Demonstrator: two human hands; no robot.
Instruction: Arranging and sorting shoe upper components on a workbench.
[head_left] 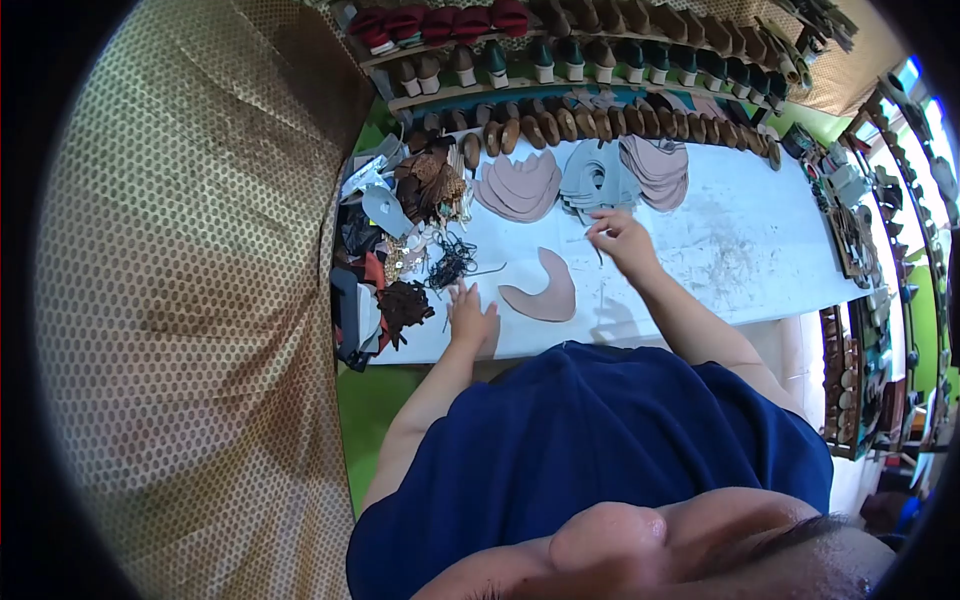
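My left hand [470,318] lies on the white-covered table with its fingers stretched apart, just below a tangle of thin black cords [453,262]. My right hand [624,242] is raised over the table, its fingers pinched together. A thin dark strand [600,257] shows under those fingertips; its exact kind is too small to tell. Between the hands rests a curved pinkish-beige cut piece [548,298], shaped like a hook. Just beyond my right hand is a pile of grey-blue cut pieces [598,178], flanked by fanned pink pieces on the left [518,187] and right [657,170].
Brown scraps [432,180], dark brown bits [404,304] and a grey cut piece [386,211] crowd the table's left end. Rows of shoes [545,60] and shoe forms fill shelves behind. A patterned gold curtain [215,300] hangs at left; more racks [890,220] stand at right.
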